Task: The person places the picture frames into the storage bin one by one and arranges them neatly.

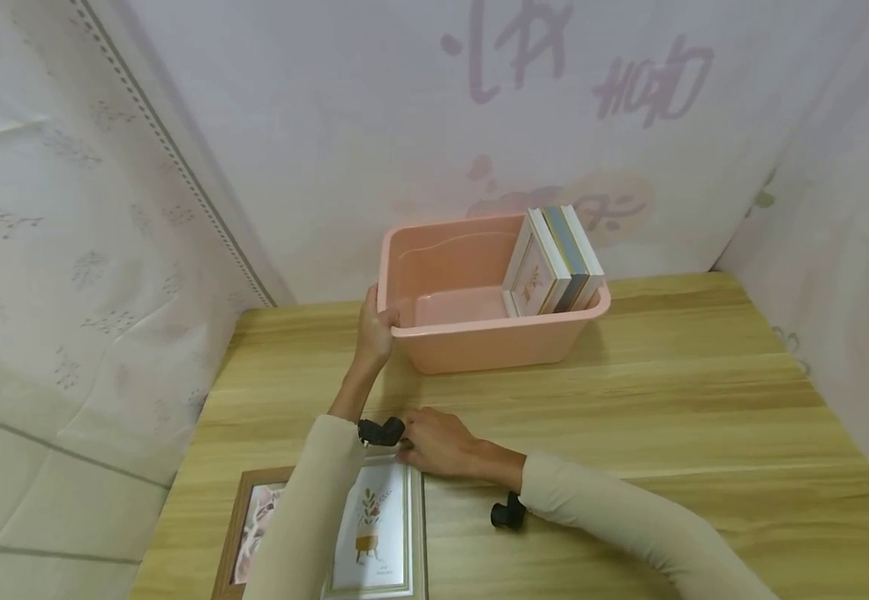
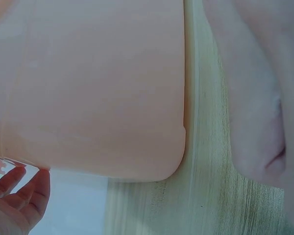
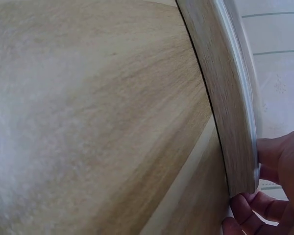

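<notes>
My left hand (image 1: pixel 376 332) grips the left rim of a pink plastic bin (image 1: pixel 490 346), thumb over the edge. In the left wrist view its fingertips (image 2: pixel 41 178) meet the bin's rim. Inside the bin, several picture frames (image 1: pixel 550 262) stand upright at the right end. My right hand (image 1: pixel 437 443) pinches the far end of a white-and-gold picture frame (image 1: pixel 374 500) that shows a potted plant. The right wrist view has the thumb over the frame's wooden side (image 3: pixel 225 98) and the fingers curled at its end. My left forearm hides part of this frame.
A brown wooden picture frame (image 1: pixel 230 542) lies at the near left, partly under the left sleeve. The wood-grain table (image 1: pixel 689 400) extends to the right. Printed cloth walls (image 1: pixel 314 167) rise behind and on both sides, close behind the bin.
</notes>
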